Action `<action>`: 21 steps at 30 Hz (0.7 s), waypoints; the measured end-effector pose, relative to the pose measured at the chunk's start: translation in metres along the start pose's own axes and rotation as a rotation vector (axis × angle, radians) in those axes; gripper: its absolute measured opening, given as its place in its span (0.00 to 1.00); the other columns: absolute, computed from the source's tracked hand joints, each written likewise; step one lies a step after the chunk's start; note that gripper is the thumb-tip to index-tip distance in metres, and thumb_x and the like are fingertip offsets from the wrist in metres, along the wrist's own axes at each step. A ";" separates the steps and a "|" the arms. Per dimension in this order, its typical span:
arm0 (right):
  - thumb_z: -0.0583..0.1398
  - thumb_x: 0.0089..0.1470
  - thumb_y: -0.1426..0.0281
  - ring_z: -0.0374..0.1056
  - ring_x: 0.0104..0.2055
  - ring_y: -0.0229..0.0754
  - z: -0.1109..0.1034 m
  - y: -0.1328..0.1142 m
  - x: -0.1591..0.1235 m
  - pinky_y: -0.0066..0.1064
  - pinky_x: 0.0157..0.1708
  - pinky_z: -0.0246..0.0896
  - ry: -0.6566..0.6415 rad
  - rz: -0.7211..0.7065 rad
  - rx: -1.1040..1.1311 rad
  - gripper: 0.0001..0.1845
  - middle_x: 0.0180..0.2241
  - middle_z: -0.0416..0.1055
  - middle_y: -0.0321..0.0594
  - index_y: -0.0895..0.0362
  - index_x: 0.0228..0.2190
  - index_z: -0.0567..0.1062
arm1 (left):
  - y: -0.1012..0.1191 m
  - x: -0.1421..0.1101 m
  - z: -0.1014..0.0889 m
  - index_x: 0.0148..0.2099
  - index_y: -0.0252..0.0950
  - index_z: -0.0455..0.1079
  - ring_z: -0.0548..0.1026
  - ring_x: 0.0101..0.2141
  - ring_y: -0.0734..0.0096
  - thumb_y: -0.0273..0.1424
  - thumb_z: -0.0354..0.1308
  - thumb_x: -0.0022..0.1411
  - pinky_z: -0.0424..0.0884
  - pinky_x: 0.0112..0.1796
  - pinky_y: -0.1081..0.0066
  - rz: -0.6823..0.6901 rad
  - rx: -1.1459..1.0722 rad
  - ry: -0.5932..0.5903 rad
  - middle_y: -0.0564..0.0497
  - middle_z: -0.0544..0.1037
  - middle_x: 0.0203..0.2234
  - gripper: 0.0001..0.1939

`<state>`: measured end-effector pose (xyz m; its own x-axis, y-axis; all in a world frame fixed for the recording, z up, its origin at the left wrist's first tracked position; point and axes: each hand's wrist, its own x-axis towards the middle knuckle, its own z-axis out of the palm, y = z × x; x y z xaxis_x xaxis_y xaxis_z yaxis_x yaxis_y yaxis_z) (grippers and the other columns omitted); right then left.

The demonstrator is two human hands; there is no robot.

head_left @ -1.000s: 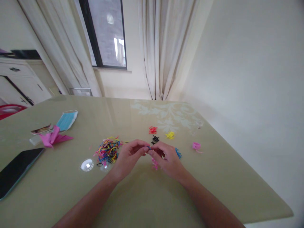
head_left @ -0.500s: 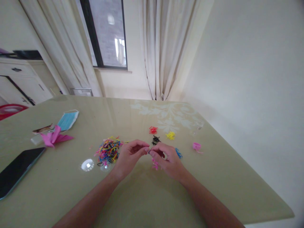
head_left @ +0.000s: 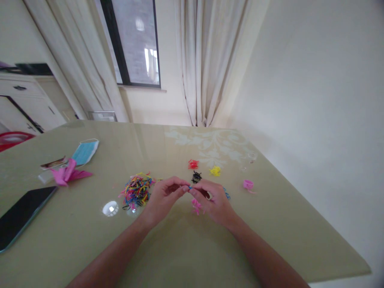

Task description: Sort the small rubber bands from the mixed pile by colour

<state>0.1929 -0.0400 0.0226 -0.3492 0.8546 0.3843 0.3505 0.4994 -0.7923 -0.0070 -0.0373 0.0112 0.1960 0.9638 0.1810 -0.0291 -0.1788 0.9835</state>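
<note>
The left forearm [head_left: 115, 256] reaches in from 7 o'clock, the right forearm [head_left: 261, 250] from 5 o'clock, both wrists [head_left: 147, 221] nearly straight. The left hand [head_left: 162, 200] points toward 2 o'clock, the right hand [head_left: 216, 202] toward 10 o'clock, each pinching thumb against index finger, the 2 hands' fingertips [head_left: 185, 188] close together.

Home room, long curtains [head_left: 201, 60], white cabinet [head_left: 39, 100], window [head_left: 136, 44]

Soft lt; bright refl. in window [head_left: 138, 48]; pic hazy, edges distort.
</note>
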 end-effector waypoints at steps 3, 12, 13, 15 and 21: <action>0.61 0.67 0.60 0.62 0.25 0.37 -0.001 0.000 0.000 0.30 0.27 0.56 0.004 -0.012 0.005 0.16 0.23 0.70 0.35 0.55 0.33 0.82 | 0.000 0.000 0.000 0.40 0.36 0.81 0.80 0.35 0.67 0.41 0.68 0.61 0.76 0.37 0.71 0.011 0.009 0.017 0.47 0.85 0.33 0.13; 0.62 0.66 0.62 0.65 0.26 0.38 -0.001 0.003 0.001 0.29 0.27 0.57 0.051 0.017 0.017 0.12 0.25 0.73 0.36 0.55 0.37 0.82 | 0.000 -0.002 0.000 0.39 0.36 0.81 0.73 0.28 0.72 0.41 0.66 0.64 0.68 0.30 0.74 0.013 0.097 0.058 0.51 0.81 0.28 0.13; 0.62 0.66 0.62 0.65 0.26 0.38 -0.001 0.003 0.001 0.29 0.27 0.57 0.047 0.014 0.011 0.12 0.25 0.73 0.36 0.55 0.36 0.82 | 0.000 -0.002 0.000 0.39 0.36 0.81 0.73 0.29 0.72 0.41 0.66 0.64 0.67 0.30 0.74 0.013 0.098 0.058 0.51 0.81 0.28 0.13; 0.60 0.67 0.61 0.65 0.26 0.37 -0.001 0.002 0.000 0.29 0.27 0.57 0.036 0.016 0.007 0.14 0.25 0.72 0.36 0.55 0.35 0.82 | -0.001 -0.002 0.000 0.39 0.36 0.80 0.74 0.29 0.71 0.42 0.66 0.64 0.68 0.31 0.73 0.013 0.106 0.061 0.50 0.81 0.29 0.13; 0.57 0.67 0.52 0.64 0.24 0.37 -0.005 -0.004 -0.001 0.28 0.24 0.57 -0.010 0.098 0.196 0.23 0.23 0.68 0.35 0.56 0.31 0.80 | 0.002 -0.007 0.002 0.36 0.37 0.80 0.74 0.31 0.69 0.40 0.63 0.67 0.68 0.34 0.70 0.184 0.272 0.076 0.49 0.80 0.29 0.12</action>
<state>0.1959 -0.0423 0.0273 -0.3310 0.8959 0.2964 0.2076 0.3755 -0.9033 -0.0069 -0.0444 0.0118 0.1381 0.9206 0.3653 0.2075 -0.3875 0.8982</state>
